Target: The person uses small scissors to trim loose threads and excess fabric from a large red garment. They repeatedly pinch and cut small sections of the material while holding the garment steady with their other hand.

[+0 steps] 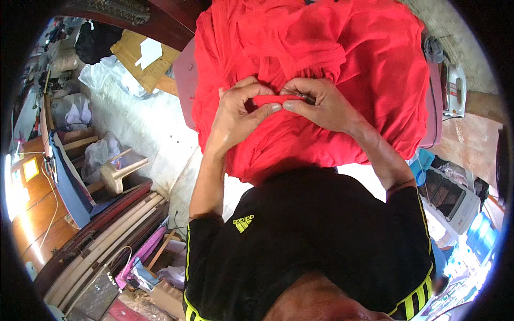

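Observation:
A large heap of red fabric lies in front of me, full of folds. My left hand is closed, thumb and fingers pinching a folded edge of this fabric. Close beside it, my right hand pinches the same edge, so a short strip stretches between the two thumbs. A small dark metallic piece shows within the right hand's fingers; most of it is hidden, and I cannot make out its kind. Both hands are just above the near half of the heap.
Beneath the fabric, a pinkish surface shows at its sides. A white iron-like appliance stands at the right. Left of me are a wooden board, clear plastic bags and stacked wooden planks. A grey-white plastic bin sits at lower right.

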Action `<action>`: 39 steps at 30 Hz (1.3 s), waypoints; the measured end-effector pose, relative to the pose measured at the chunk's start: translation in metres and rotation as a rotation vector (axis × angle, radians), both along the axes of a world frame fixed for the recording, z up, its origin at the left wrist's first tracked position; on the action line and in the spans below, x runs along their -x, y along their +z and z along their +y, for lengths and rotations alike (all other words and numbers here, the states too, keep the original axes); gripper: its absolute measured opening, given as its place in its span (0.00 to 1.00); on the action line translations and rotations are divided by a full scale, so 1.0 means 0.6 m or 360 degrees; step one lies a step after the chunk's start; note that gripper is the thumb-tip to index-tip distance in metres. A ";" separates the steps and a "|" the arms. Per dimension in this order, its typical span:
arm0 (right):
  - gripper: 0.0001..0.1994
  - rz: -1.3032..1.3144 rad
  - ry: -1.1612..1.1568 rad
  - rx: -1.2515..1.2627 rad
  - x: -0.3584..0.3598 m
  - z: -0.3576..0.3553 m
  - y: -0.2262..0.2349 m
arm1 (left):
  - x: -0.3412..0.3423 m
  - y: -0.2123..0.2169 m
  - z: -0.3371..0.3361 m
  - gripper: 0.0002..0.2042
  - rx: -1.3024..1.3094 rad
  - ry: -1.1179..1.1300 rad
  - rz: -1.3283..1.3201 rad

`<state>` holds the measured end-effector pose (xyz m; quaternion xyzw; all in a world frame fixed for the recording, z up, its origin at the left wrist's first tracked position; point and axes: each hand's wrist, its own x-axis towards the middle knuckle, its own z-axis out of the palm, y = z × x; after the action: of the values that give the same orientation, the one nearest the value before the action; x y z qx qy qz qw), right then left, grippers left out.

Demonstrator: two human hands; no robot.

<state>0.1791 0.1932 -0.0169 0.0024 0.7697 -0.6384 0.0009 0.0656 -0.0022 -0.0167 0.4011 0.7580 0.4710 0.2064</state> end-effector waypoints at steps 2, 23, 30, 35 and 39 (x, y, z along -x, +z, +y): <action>0.06 0.0021 0.0049 -0.0104 0.008 0.002 0.009 | 0.012 0.003 0.000 0.11 -0.0051 -0.0105 -0.0068; 0.12 0.0166 0.0048 -0.0152 0.001 0.033 0.032 | 0.021 -0.006 0.004 0.08 -0.0299 -0.0136 -0.0405; 0.10 -0.0062 0.0218 -0.0106 -0.006 0.067 0.036 | 0.007 -0.011 0.007 0.07 -0.0505 0.0001 -0.0066; 0.08 -0.0071 0.0347 -0.0133 0.005 0.063 0.051 | 0.002 -0.008 0.002 0.08 -0.0392 0.0012 -0.0116; 0.08 0.0154 0.0419 -0.0344 0.018 0.061 0.045 | 0.006 -0.015 0.006 0.08 -0.0456 -0.0017 -0.0027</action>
<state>0.1685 0.2300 0.0098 -0.1288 0.8267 -0.5457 0.0472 0.0620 0.0016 -0.0257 0.4265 0.6791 0.5767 0.1560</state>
